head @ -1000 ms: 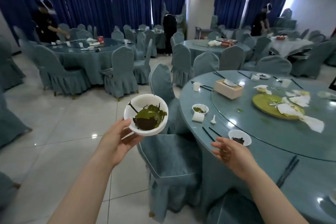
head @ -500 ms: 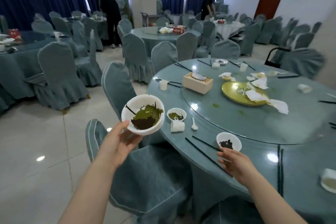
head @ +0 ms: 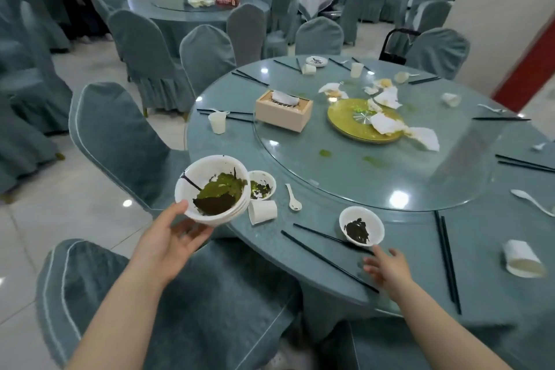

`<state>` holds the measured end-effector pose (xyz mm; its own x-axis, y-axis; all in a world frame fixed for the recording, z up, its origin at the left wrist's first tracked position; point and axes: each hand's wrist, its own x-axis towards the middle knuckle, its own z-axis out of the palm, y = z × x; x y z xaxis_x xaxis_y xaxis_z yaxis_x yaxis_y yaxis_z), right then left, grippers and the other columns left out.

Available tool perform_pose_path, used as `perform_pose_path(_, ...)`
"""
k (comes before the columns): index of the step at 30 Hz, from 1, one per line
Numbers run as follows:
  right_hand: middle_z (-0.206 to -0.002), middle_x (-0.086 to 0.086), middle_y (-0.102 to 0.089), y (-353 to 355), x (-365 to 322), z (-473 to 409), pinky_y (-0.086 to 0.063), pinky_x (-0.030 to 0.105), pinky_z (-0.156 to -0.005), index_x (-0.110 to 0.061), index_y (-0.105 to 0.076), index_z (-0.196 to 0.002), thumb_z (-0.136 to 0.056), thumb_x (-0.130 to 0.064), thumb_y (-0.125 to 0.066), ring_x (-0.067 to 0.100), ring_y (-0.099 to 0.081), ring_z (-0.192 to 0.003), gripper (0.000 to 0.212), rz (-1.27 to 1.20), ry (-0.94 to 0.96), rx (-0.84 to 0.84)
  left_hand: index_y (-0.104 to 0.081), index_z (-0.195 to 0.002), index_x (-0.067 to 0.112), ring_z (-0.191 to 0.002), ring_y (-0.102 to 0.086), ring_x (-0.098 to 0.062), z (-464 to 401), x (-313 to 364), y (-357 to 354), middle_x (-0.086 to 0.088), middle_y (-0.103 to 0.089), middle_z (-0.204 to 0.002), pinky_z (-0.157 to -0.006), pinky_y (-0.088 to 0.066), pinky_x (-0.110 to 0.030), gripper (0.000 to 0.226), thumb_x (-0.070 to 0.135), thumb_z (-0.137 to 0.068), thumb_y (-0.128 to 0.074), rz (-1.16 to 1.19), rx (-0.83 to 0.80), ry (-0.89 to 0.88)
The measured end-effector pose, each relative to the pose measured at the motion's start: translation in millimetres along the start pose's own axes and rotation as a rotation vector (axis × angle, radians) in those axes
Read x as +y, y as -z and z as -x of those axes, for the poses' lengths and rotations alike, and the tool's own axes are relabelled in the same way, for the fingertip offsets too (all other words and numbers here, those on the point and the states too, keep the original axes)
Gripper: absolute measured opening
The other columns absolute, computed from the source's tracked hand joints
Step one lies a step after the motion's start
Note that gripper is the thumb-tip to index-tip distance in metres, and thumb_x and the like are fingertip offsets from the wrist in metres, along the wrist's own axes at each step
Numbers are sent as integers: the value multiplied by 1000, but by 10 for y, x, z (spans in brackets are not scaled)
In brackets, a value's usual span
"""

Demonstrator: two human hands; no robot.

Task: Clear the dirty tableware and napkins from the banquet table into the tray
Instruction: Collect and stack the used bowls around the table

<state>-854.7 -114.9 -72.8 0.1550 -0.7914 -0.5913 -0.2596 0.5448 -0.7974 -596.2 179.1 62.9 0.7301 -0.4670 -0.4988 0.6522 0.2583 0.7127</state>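
On the table (head: 405,285), a bowl (head: 362,227) sits just beyond the right hand (head: 387,269), chopsticks (head: 327,260) to its left, and the left hand (head: 171,242) holds stacked bowls (head: 214,189) off the table's left edge.

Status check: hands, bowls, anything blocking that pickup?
Left hand holds stacked dirty bowls off the table edge. Right hand open, just short of small dirty bowl. Black chopsticks lie beside that bowl, under the reach.

The round banquet table with blue-grey cloth (head: 405,285) carries a glass turntable (head: 345,177), dirty white bowls (head: 362,230), tipped white paper cups (head: 262,212), black chopsticks (head: 327,261) and white spoons (head: 293,198).
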Motion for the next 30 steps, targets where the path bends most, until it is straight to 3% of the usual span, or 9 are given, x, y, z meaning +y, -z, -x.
perform_pose_path(3,-80,19,-67,-128,-92,-263,-30,22,-40,-11,-16,-147,-98,-21,-48,19,-54,-44,59,52,7,25,-58,-108,15,-99,-63,-29,-193,24,-52,-16,-62,-108,-63,-59,-39,19,19,-89,-60,-8,48,1)
perform_pose_path(5,-79,19,-68,-230,-147,-384,-30,20,-39,-7,-37,-134,-96,-11,-43,20,-55,-43,39,133,28,47,-57,-113,15,-97,-63,-28,-306,34,-100,-15,-60,-108,-68,-55,-39,25,21,-90,-60,-22,86,9)
perform_pose_path(7,-74,12,-68,-305,-168,-486,-34,22,-41,-5,-52,-115,-90,-1,-40,21,-57,-42,29,185,102,82,-56,-117,15,-98,-62,-29,-426,44,-170,-15,-59,-110,-70,-53,-40,29,22,-90,-60,-32,110,13)
perform_pose_path(11,-79,2,-64,-452,-295,-609,-45,28,-52,-16,-52,-105,-84,2,-43,21,-57,-47,29,183,225,0,-55,-120,14,-101,-62,-29,-617,68,-292,-15,-58,-113,-72,-52,-40,32,21,-89,-61,-36,150,10)
perform_pose_path(13,-75,1,-64,-579,-401,-683,-45,29,-53,-26,-47,-106,-86,-3,-46,17,-58,-46,31,193,270,-49,-54,-121,15,-99,-63,-30,-682,89,-336,-16,-57,-113,-71,-52,-40,33,22,-89,-61,-29,166,1)
perform_pose_path(18,-79,1,-66,-1045,-729,-892,-47,31,-59,-32,-40,-116,-87,-9,-48,14,-61,-46,37,284,342,-180,-58,-107,16,-99,-63,-33,-790,124,-383,-18,-57,-113,-70,-53,-40,18,21,-90,-61,-11,222,-9)
perform_pose_path(21,-80,3,-67,-1386,-878,-950,-45,30,-58,-27,-43,-120,-87,-11,-47,18,-61,-50,37,341,368,-291,-58,-110,15,-101,-63,-33,-814,132,-374,-19,-58,-113,-65,-60,-40,24,21,-88,-63,12,252,-25)
perform_pose_path(25,-74,9,-69,-1869,-987,-914,-43,21,-43,-21,-48,-117,-85,-4,-45,14,-56,-42,36,368,374,-465,-57,-113,16,-100,-64,-34,-790,152,-309,-18,-60,-112,-60,-60,-38,28,20,-87,-64,56,301,-48)
perform_pose_path(30,-65,6,-68,-2383,-967,-937,-45,26,-47,-15,-51,-121,-86,-5,-48,13,-54,-39,36,558,393,-568,-58,-113,17,-98,-65,-31,-711,187,-150,-15,-62,-110,-60,-60,-36,26,21,-87,-62,80,353,-97)
